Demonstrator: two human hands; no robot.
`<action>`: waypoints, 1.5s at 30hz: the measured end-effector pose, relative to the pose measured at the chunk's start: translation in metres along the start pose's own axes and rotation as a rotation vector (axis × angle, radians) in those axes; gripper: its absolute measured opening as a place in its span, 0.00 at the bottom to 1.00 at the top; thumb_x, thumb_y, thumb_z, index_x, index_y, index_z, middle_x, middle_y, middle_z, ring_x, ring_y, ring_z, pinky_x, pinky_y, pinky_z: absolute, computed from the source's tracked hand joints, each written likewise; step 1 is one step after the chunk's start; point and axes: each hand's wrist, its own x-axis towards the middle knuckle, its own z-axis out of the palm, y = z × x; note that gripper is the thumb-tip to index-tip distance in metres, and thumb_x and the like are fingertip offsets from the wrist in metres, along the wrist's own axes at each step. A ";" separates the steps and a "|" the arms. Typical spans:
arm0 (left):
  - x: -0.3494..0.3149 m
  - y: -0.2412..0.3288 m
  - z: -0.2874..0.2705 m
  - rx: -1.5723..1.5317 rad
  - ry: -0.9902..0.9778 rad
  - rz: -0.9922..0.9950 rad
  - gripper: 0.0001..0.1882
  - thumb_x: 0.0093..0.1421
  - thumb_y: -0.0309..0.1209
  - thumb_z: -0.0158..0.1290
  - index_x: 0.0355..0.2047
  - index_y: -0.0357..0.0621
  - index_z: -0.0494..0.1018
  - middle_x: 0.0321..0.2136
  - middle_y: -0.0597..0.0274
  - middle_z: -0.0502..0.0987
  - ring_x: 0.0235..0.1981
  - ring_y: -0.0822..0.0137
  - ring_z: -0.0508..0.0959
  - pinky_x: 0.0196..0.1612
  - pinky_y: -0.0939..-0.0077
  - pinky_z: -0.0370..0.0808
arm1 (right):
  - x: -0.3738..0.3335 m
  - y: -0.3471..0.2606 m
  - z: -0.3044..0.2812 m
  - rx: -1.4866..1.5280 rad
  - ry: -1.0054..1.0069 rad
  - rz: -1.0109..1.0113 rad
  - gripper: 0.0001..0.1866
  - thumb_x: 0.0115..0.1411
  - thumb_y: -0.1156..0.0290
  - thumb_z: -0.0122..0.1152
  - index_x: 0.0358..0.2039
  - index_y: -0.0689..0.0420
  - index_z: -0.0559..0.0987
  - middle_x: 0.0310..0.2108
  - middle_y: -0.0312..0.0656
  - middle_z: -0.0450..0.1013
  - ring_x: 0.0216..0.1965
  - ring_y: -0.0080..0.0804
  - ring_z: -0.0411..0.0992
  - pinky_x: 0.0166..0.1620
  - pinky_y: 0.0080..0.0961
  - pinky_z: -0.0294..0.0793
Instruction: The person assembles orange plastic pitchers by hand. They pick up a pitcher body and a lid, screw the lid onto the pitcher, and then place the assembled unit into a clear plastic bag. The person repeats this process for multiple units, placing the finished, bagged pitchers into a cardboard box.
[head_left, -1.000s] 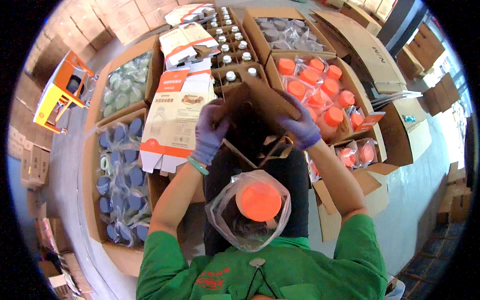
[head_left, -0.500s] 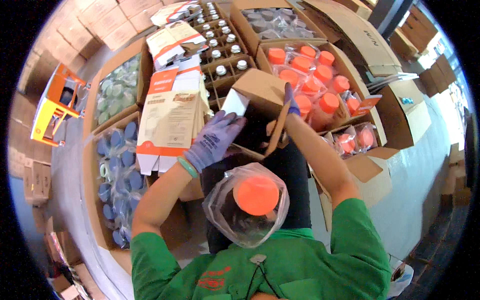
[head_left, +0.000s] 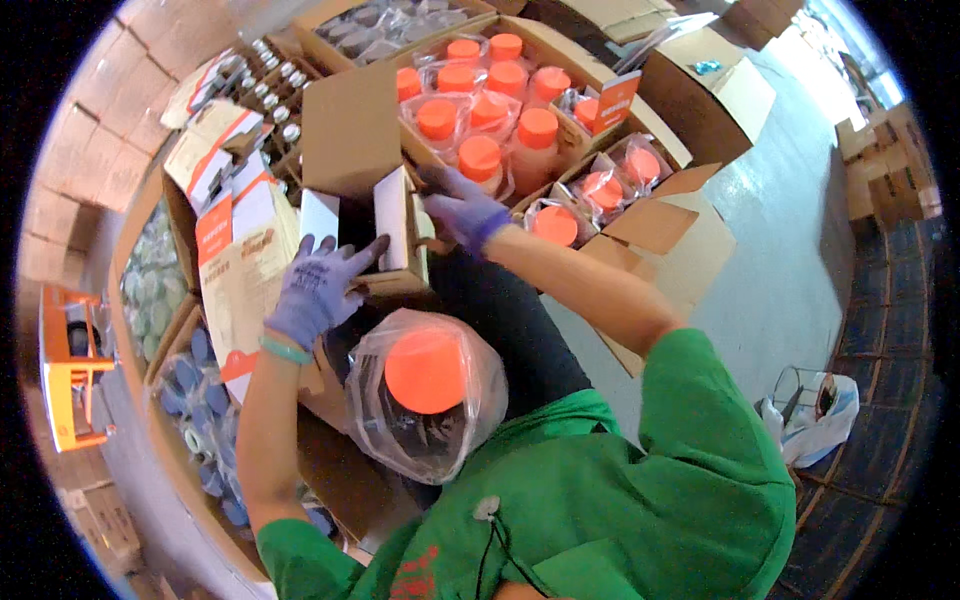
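While both gloved hands hold it — small brown carton | flaps open

Looks like a packing or storage room in a warehouse. Open cardboard cartons crowd the whole upper half of the frame, one full of orange-capped jars in plastic bags, another at upper left with small white-capped bottles. Flattened printed boxes are stacked at centre left, sealed cartons pile up along the left edge, and bare grey concrete floor shows on the right.
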 end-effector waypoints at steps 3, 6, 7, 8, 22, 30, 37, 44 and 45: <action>0.010 0.005 -0.021 -0.070 -0.293 -0.106 0.43 0.51 0.52 0.54 0.67 0.68 0.52 0.40 0.51 0.79 0.46 0.49 0.77 0.60 0.52 0.62 | -0.077 -0.007 -0.038 -0.668 -0.482 -0.342 0.20 0.51 0.73 0.53 0.46 0.61 0.75 0.37 0.47 0.74 0.42 0.39 0.73 0.46 0.34 0.73; 0.021 0.007 -0.023 -0.051 -0.380 -0.171 0.43 0.52 0.60 0.49 0.67 0.77 0.47 0.35 0.46 0.80 0.38 0.47 0.80 0.50 0.54 0.72 | -0.167 -0.057 -0.021 -0.850 -0.841 0.147 0.19 0.50 0.61 0.57 0.41 0.57 0.77 0.36 0.55 0.74 0.40 0.52 0.74 0.45 0.43 0.74; 0.024 0.000 -0.015 0.004 -0.330 -0.106 0.41 0.53 0.61 0.47 0.67 0.81 0.46 0.34 0.47 0.80 0.37 0.48 0.80 0.44 0.53 0.74 | -0.193 -0.045 -0.018 -0.725 -0.887 0.165 0.22 0.52 0.59 0.57 0.46 0.54 0.76 0.38 0.56 0.74 0.40 0.51 0.74 0.45 0.43 0.73; 0.027 0.001 -0.025 -0.036 -0.403 -0.109 0.41 0.54 0.62 0.47 0.67 0.81 0.45 0.34 0.48 0.80 0.35 0.49 0.81 0.42 0.54 0.74 | -0.211 -0.042 -0.009 -0.576 -0.931 0.236 0.25 0.55 0.60 0.58 0.53 0.54 0.72 0.46 0.56 0.73 0.49 0.50 0.72 0.53 0.40 0.70; 0.034 -0.009 0.005 -0.233 -0.267 -0.255 0.42 0.55 0.47 0.50 0.68 0.76 0.42 0.35 0.48 0.79 0.35 0.49 0.80 0.40 0.56 0.75 | -0.262 0.006 0.025 -0.591 -0.173 -0.161 0.30 0.49 0.65 0.71 0.50 0.61 0.70 0.49 0.52 0.69 0.50 0.49 0.69 0.51 0.39 0.70; 0.031 -0.005 0.002 -0.253 -0.380 -0.239 0.43 0.54 0.52 0.52 0.68 0.71 0.46 0.42 0.47 0.79 0.41 0.45 0.79 0.46 0.57 0.74 | -0.215 0.020 0.020 -0.263 0.106 0.048 0.27 0.50 0.59 0.68 0.47 0.62 0.76 0.47 0.50 0.74 0.50 0.45 0.70 0.53 0.42 0.68; 0.014 0.016 0.001 -0.096 -0.285 -0.200 0.28 0.57 0.52 0.50 0.56 0.60 0.63 0.43 0.55 0.79 0.43 0.52 0.79 0.50 0.61 0.73 | -0.056 -0.143 -0.011 0.801 0.190 -0.107 0.13 0.64 0.63 0.55 0.39 0.61 0.77 0.35 0.40 0.76 0.35 0.26 0.75 0.37 0.26 0.76; -0.002 0.020 0.042 -0.109 0.366 -0.153 0.18 0.58 0.49 0.51 0.40 0.51 0.77 0.39 0.59 0.80 0.36 0.56 0.80 0.47 0.62 0.74 | 0.065 -0.137 0.035 0.164 0.414 -0.339 0.21 0.52 0.59 0.70 0.38 0.64 0.80 0.33 0.37 0.78 0.30 0.23 0.72 0.35 0.21 0.71; -0.013 0.020 0.043 -0.117 0.465 -0.157 0.17 0.57 0.48 0.52 0.38 0.51 0.77 0.37 0.60 0.80 0.34 0.56 0.80 0.46 0.62 0.75 | 0.060 -0.137 0.045 0.104 0.398 -0.415 0.21 0.52 0.59 0.70 0.38 0.64 0.80 0.33 0.37 0.78 0.29 0.23 0.71 0.35 0.21 0.71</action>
